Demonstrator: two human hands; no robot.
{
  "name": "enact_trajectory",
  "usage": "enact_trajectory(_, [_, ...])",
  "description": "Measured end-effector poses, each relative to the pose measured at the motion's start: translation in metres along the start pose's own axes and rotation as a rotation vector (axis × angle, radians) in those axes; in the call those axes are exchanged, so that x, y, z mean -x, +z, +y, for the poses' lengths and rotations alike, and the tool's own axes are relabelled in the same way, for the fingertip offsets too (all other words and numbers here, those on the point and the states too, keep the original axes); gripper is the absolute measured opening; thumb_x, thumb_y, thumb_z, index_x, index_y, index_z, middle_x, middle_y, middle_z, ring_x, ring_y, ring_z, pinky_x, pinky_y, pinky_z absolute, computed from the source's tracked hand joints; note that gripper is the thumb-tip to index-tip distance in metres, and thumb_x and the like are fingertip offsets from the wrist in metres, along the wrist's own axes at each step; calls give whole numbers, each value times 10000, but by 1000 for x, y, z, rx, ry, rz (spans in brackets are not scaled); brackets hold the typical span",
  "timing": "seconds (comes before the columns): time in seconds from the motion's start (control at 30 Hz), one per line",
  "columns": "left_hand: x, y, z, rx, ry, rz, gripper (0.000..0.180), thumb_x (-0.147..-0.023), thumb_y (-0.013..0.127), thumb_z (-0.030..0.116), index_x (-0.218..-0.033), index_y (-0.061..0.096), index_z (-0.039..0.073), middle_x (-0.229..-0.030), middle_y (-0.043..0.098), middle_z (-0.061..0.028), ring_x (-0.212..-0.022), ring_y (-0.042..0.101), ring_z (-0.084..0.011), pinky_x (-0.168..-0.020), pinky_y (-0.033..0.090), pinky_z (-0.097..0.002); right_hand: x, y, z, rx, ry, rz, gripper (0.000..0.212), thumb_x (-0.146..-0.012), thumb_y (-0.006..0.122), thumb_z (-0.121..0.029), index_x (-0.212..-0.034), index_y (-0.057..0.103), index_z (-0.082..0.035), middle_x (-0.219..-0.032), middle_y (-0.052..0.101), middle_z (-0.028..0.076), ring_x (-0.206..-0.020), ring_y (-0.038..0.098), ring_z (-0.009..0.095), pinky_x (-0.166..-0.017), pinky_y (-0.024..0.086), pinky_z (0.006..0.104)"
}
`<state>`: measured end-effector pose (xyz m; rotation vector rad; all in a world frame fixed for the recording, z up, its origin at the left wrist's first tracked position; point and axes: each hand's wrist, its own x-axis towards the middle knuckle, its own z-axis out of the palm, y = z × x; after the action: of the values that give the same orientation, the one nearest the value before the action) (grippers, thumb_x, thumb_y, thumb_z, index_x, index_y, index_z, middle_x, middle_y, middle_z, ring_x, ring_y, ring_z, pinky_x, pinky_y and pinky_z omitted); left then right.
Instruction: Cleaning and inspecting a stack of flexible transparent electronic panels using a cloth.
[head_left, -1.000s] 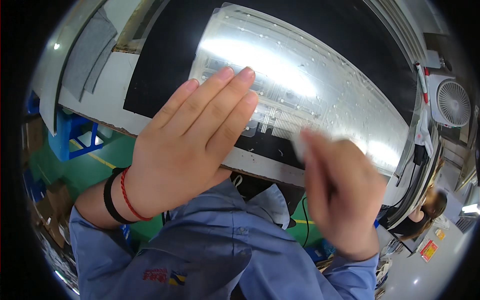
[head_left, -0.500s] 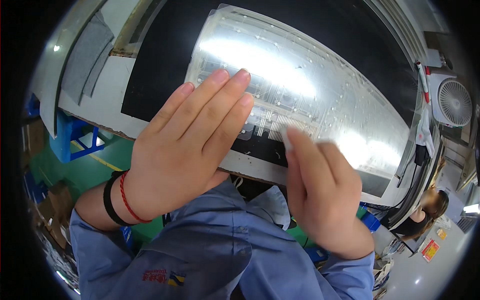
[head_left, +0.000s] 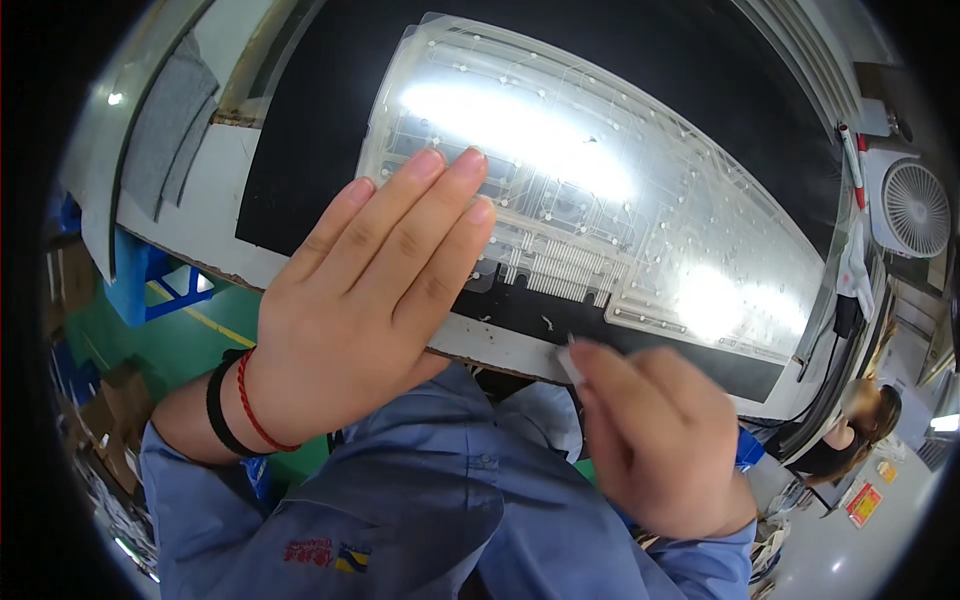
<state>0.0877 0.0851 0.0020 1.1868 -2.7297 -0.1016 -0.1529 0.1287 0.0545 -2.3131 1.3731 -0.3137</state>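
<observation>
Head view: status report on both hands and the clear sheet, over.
Left hand flat on clear sheet. Right hand pinching small whitish piece, off the sheet. Sheet on black mat, glare across it. Pale fleck on mat.

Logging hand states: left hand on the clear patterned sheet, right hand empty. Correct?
Not quite: the right hand isn't empty; the head view shows it pinching a small whitish piece. The left hand does lie on the clear patterned sheet.
</observation>
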Motion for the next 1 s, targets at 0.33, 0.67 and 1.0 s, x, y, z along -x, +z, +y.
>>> enact_trajectory(0.33, [2, 3, -4, -41, 46, 32, 662, -889, 531, 454, -1369, 535, -3, -1449, 532, -182, -1356, 501, -334, -1123, 375, -430, -25, 20, -12, -2, -39, 120, 350, -829, 703, -49, -1165, 655, 36, -747, 519, 91, -577, 550, 214, -488, 463, 325])
enact_trajectory(0.67, [2, 7, -5, -2, 24, 67, 640, -907, 514, 439, -1373, 532, 1, -1448, 535, -166, -1356, 498, -323, -1124, 371, -436, -36, 9, -22, 41, 30, 71, 332, -811, 731, -9, -1131, 651, 32, -745, 540, 104, -580, 572, 252, -499, 473, 355])
enact_trajectory(1.0, [2, 7, -2, -48, 20, 78, 594, -925, 516, 422, -1346, 558, 5, -1424, 561, -154, -1343, 514, -310, -1111, 385, -422, -28, 16, -17, -8, 3, 56, 358, -809, 711, -55, -1157, 663, 16, -743, 528, 80, -570, 565, 219, -474, 465, 341])
